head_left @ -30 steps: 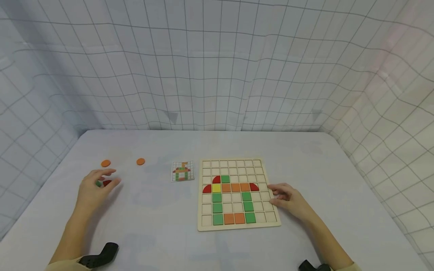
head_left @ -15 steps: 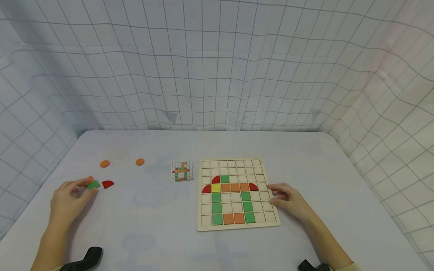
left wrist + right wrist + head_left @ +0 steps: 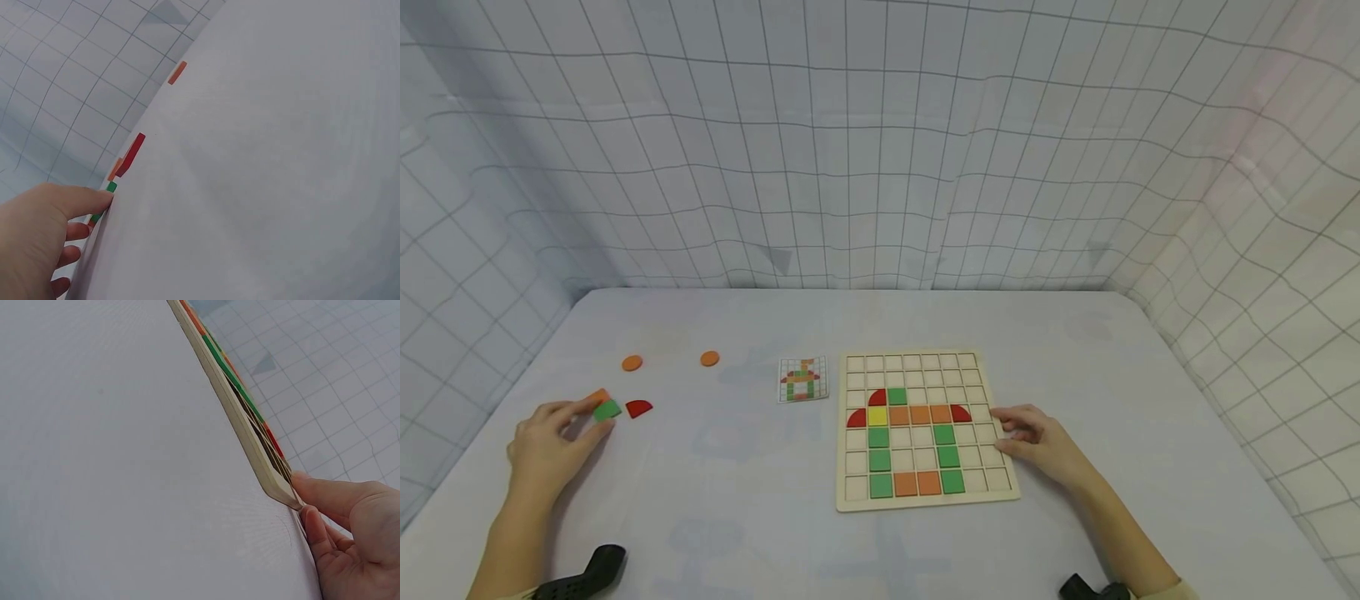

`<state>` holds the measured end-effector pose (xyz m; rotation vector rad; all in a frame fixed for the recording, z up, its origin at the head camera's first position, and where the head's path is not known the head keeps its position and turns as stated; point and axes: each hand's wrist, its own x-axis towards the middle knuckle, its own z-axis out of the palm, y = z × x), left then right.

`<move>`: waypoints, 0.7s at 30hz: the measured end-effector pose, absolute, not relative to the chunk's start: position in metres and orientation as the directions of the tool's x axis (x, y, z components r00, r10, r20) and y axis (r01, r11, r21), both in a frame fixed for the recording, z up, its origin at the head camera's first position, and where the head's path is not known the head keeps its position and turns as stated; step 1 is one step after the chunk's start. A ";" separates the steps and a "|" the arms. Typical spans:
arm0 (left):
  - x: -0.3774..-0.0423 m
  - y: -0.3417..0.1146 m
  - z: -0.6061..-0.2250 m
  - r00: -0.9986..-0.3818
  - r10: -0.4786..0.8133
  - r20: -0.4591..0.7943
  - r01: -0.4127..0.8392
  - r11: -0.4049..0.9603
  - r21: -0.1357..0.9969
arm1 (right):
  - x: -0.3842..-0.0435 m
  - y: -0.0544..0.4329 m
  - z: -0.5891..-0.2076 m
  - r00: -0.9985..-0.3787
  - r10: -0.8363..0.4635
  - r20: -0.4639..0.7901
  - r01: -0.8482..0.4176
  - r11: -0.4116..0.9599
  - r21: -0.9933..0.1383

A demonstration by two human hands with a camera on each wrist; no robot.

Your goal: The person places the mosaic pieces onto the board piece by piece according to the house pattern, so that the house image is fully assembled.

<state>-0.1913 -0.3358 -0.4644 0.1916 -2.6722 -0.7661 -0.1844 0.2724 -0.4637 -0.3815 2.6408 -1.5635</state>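
My left hand (image 3: 546, 454) is at the left of the table, thumb and forefinger on either side of a green square tile (image 3: 607, 410). An orange tile (image 3: 598, 395) peeks out just behind the green one, close to the forefinger tip. Beside them lies a red quarter-round tile (image 3: 639, 407), untouched. In the left wrist view the thumb (image 3: 103, 200) meets the green tile's edge. My right hand (image 3: 1037, 442) holds the right edge of the wooden grid board (image 3: 856, 487); in the right wrist view the thumb (image 3: 322, 492) lies at its corner. Green, orange, red and yellow tiles fill some squares.
A small pattern card (image 3: 803, 380) lies left of the board. Two orange round tiles (image 3: 710, 358) lie farther back on the left. White grid-patterned cloth (image 3: 880, 167) rises behind the white table (image 3: 737, 517).
My left hand has moved left and toward me from above the tiles, bringing the green, orange and red tiles into sight. The right hand stays at the board's edge.
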 end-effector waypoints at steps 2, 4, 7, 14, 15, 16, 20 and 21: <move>-0.192 -0.336 -0.465 -0.930 -0.214 0.299 -0.027 0.851 0.525 | -0.185 0.272 -0.464 -0.969 -0.233 0.081 -0.183 0.460 -0.869; -0.192 -0.337 -0.466 -0.932 -0.207 0.299 -0.023 0.854 0.520 | -0.185 0.272 -0.464 -0.969 -0.232 0.078 -0.180 0.459 -0.870; -0.193 -0.338 -0.467 -0.934 -0.198 0.298 -0.018 0.857 0.514 | -0.186 0.273 -0.464 -0.970 -0.232 0.078 -0.179 0.456 -0.872; -0.194 -0.336 -0.468 -0.926 -0.204 0.318 0.000 0.843 0.538 | -0.186 0.273 -0.464 -0.969 -0.233 0.085 -0.185 0.450 -0.874; -0.195 -0.335 -0.468 -0.925 -0.205 0.319 0.001 0.841 0.541 | -0.186 0.273 -0.464 -0.969 -0.233 0.084 -0.184 0.449 -0.874; -0.194 -0.335 -0.467 -0.924 -0.208 0.321 0.001 0.839 0.544 | -0.185 0.273 -0.464 -0.969 -0.233 0.083 -0.183 0.450 -0.874; -0.193 -0.334 -0.467 -0.920 -0.223 0.324 -0.003 0.828 0.560 | -0.185 0.272 -0.464 -0.969 -0.233 0.079 -0.180 0.454 -0.873; -0.193 -0.333 -0.467 -0.919 -0.225 0.324 -0.003 0.826 0.564 | -0.185 0.272 -0.464 -0.969 -0.233 0.078 -0.179 0.455 -0.872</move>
